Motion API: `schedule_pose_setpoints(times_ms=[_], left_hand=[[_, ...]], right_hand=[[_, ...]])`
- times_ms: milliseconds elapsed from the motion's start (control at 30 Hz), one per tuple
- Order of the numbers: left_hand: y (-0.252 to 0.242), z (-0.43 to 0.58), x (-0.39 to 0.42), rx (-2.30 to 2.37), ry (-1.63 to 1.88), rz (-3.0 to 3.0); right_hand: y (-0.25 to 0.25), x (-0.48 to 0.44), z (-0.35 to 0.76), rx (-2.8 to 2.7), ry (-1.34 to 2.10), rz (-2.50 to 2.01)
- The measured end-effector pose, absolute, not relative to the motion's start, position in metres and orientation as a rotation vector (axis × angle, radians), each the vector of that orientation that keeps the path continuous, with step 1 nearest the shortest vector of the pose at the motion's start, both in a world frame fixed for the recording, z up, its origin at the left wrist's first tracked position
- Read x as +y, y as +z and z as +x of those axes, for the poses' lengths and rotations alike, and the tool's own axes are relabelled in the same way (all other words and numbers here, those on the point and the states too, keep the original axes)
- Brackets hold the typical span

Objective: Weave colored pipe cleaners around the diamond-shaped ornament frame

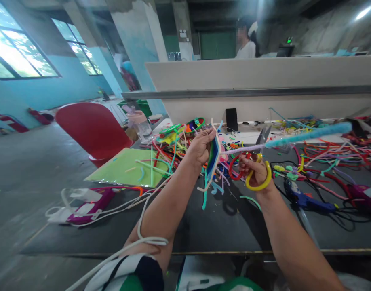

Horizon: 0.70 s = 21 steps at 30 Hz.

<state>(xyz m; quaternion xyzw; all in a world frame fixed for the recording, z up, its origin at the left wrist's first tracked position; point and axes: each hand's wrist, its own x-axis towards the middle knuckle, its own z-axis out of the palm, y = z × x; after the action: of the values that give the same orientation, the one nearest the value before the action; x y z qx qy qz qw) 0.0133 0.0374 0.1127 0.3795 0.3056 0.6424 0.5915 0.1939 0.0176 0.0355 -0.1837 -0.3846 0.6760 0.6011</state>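
Observation:
My left hand (201, 146) is closed around a flat woven piece of coloured pipe cleaners (213, 158), held up on edge over the dark table (203, 226). Loose ends hang below it. My right hand (254, 171) grips scissors (258, 161) with one red and one yellow handle ring, blades pointing up and away. A long pipe cleaner (306, 135), lilac near the woven piece and light blue farther out, runs right from the piece past the scissor blades.
Heaps of coloured pipe cleaners (334, 155) cover the table's far side. A green sheet (125, 167) lies left, a blue glue gun (306, 199) right, a pink one (88, 208) with white cable at the left edge. A red chair (93, 129), a phone (231, 119) and a person (247, 40) beyond the partition.

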Motion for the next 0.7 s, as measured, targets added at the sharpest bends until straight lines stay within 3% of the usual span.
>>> schedule_pose_setpoints(times_ms=[300,533,700], left_hand=[[0.075,0.035,0.046,0.739,1.175,0.966],[0.077,0.031,0.053,0.794,1.333,0.919],[0.084,0.028,0.052,0.774,1.487,0.846]], right_hand=[[0.047,0.005,0.191,-0.949,1.199,-0.424],[0.044,0.011,0.193,-0.915,1.150,-0.367],[0.044,0.013,0.198,-0.860,1.312,-0.392]])
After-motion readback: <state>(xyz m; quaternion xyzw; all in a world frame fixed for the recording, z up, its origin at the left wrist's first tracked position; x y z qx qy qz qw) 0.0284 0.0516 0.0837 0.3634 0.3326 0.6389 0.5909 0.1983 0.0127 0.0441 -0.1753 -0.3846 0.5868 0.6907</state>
